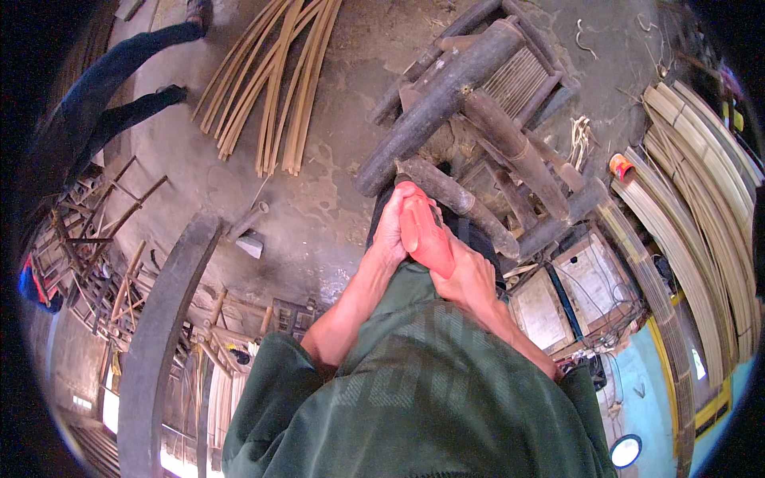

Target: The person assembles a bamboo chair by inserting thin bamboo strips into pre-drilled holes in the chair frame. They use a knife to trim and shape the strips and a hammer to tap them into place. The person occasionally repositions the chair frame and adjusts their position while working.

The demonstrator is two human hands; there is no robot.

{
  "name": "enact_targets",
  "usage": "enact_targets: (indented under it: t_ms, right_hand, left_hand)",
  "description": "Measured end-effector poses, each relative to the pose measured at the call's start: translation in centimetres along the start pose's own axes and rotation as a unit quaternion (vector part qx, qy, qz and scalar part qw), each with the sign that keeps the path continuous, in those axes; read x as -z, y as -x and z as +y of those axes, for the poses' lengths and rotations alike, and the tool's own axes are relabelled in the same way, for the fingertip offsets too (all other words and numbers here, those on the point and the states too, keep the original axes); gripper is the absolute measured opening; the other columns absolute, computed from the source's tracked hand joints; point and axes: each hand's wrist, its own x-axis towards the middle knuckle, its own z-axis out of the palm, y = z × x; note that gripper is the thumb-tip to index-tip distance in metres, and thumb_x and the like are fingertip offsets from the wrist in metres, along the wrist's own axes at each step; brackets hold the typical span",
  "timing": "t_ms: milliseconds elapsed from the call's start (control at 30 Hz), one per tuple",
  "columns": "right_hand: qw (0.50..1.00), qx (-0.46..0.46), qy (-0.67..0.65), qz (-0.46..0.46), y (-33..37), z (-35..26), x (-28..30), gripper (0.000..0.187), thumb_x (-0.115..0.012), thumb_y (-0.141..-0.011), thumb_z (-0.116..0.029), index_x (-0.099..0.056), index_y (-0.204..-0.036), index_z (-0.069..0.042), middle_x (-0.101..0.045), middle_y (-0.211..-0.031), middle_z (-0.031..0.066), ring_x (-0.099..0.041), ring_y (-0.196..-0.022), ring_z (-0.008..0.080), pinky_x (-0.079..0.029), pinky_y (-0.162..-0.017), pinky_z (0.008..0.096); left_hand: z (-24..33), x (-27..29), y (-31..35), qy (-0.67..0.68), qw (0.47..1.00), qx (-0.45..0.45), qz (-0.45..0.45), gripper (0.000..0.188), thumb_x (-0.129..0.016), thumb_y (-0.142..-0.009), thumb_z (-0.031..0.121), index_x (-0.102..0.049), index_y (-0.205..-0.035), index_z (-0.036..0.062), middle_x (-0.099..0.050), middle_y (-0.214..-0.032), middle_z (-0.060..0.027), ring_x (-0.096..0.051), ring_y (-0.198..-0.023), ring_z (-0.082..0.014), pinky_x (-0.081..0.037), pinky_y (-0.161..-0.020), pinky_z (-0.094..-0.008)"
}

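Both of my hands grip a red-orange power drill, held in front of my body. My left hand wraps the drill's body near its front end, and my right hand is closed round its rear part. The dark nose of the drill points away from me, at the joint between a thick dark bamboo pole and a thinner bamboo rail. Whether a bit has entered the bamboo is hidden. These poles belong to a chair-like bamboo frame with a slatted panel, lying on the concrete floor.
Split bamboo strips lie fanned out at the far left. Bundled long strips stack along the right. A grey pillar stands at left, near piled bamboo frames. Another person's legs show at upper left. An orange can sits by the bundles.
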Motion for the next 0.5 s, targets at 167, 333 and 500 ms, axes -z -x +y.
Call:
enact_targets:
  t_ms: [167,333,500]
  right_hand:
    - [1.0,0.025,0.0,-0.006,0.0,0.4,-0.9,0.078,-0.061,-0.076,-0.022,-0.025,-0.145,-0.019,-0.063,-0.106,0.0207,-0.061,-0.089,0.0429,-0.05,-0.076,0.0525]
    - [0.999,0.039,0.016,0.003,0.4,0.8,-0.9,0.079,-0.06,-0.076,-0.022,-0.024,-0.145,-0.017,-0.064,-0.099,0.0212,-0.062,-0.087,0.0425,-0.05,-0.073,0.0525]
    - [0.999,0.04,0.002,0.014,0.4,0.5,-0.9,0.073,-0.06,-0.075,-0.02,-0.03,-0.141,-0.014,-0.065,-0.096,0.0219,-0.062,-0.085,0.0428,-0.051,-0.073,0.0523]
  left_hand:
    - [0.4,0.5,0.1,-0.035,0.998,-0.04,0.015,0.034,-0.064,-0.08,0.033,-0.055,-0.092,0.0022,-0.063,-0.082,-0.0143,-0.062,-0.075,-0.0259,-0.053,-0.07,-0.0373]
    - [0.0,-0.4,0.9,-0.045,0.996,-0.065,0.037,0.032,-0.064,-0.08,0.033,-0.055,-0.092,0.004,-0.064,-0.082,-0.0136,-0.063,-0.074,-0.0256,-0.053,-0.07,-0.0371]
    - [0.0,0.9,-0.4,-0.053,0.995,-0.09,0.006,0.029,-0.063,-0.081,0.032,-0.056,-0.092,0.0061,-0.063,-0.081,-0.0122,-0.063,-0.074,-0.0246,-0.054,-0.069,-0.0373]
